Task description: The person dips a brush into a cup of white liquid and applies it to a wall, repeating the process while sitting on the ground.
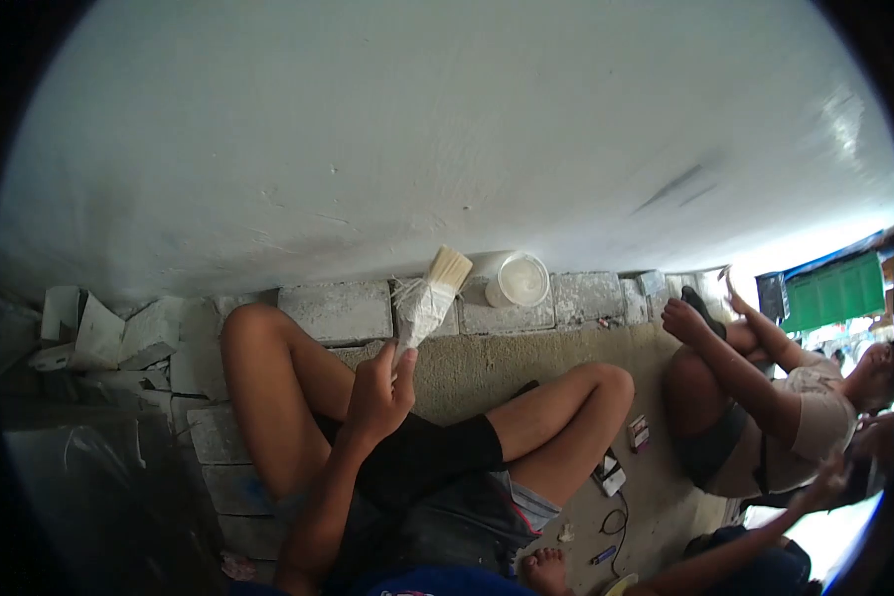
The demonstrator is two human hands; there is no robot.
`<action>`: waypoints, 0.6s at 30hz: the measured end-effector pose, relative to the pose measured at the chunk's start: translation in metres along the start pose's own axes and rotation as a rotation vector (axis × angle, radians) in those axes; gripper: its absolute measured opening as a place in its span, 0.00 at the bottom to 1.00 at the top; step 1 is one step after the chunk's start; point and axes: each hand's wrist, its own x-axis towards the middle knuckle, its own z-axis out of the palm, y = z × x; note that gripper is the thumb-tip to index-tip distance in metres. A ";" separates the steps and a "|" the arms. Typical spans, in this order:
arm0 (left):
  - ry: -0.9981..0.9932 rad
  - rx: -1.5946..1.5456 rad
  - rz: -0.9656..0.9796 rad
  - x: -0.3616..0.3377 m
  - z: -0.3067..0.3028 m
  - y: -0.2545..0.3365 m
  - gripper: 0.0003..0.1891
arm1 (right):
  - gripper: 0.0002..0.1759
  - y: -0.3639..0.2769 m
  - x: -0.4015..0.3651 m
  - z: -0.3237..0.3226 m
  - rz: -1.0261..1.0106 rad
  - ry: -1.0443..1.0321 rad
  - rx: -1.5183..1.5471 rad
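My left hand [375, 393] is closed around the handle of a paintbrush [429, 306], held upright in front of the wall. Its bristles are pale tan, and white paint or a white wrap covers the part below them. Just right of the brush, a round white tub [519, 280] stands on the blocks against the wall, with something whitish inside. Brush and tub are apart. My right hand does not show.
A smooth grey-white wall [387, 129] rises above a row of concrete blocks [336, 311]. Broken blocks [99, 333] lie at left, near a dark shiny object [89, 477]. Other people [765, 417] sit at right. A small box [638, 433] and a cable [618, 526] lie on the ground.
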 end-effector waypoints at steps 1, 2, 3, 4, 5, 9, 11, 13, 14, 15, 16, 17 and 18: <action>-0.012 -0.042 -0.011 -0.002 0.001 -0.003 0.16 | 0.17 -0.006 0.027 -0.029 0.033 0.140 0.013; 0.018 -0.044 -0.009 -0.001 0.003 -0.003 0.16 | 0.17 -0.007 0.076 -0.062 0.103 0.397 -0.001; 0.015 -0.004 -0.016 -0.001 0.003 -0.002 0.17 | 0.18 -0.003 0.141 -0.089 0.190 0.715 -0.061; 0.013 0.042 -0.026 0.000 0.001 -0.001 0.18 | 0.20 -0.002 0.208 -0.108 0.274 0.985 -0.152; 0.039 0.058 -0.022 0.000 0.000 -0.002 0.18 | 0.21 0.004 0.271 -0.138 0.349 1.155 -0.187; 0.071 0.106 0.036 -0.002 -0.001 -0.011 0.19 | 0.53 0.091 0.390 -0.175 0.202 0.538 0.812; 0.035 0.143 0.010 -0.001 -0.004 -0.016 0.21 | 0.55 0.070 0.417 -0.158 0.185 0.542 0.836; 0.069 0.150 0.032 -0.001 -0.001 -0.021 0.21 | 0.57 0.067 0.435 -0.140 0.055 0.593 0.867; 0.115 0.128 0.050 -0.003 0.000 -0.024 0.21 | 0.57 0.059 0.435 -0.137 0.075 0.600 0.875; 0.098 0.129 0.052 -0.002 0.002 -0.026 0.21 | 0.56 0.055 0.438 -0.136 0.083 0.605 0.877; 0.113 0.103 0.071 0.000 0.002 -0.028 0.21 | 0.55 0.053 0.441 -0.139 0.085 0.608 0.876; 0.126 0.077 0.082 0.000 0.004 -0.029 0.20 | 0.54 0.053 0.445 -0.138 0.011 0.658 0.923; 0.116 0.080 0.075 -0.002 0.006 -0.028 0.20 | 0.54 0.054 0.444 -0.138 0.023 0.656 0.929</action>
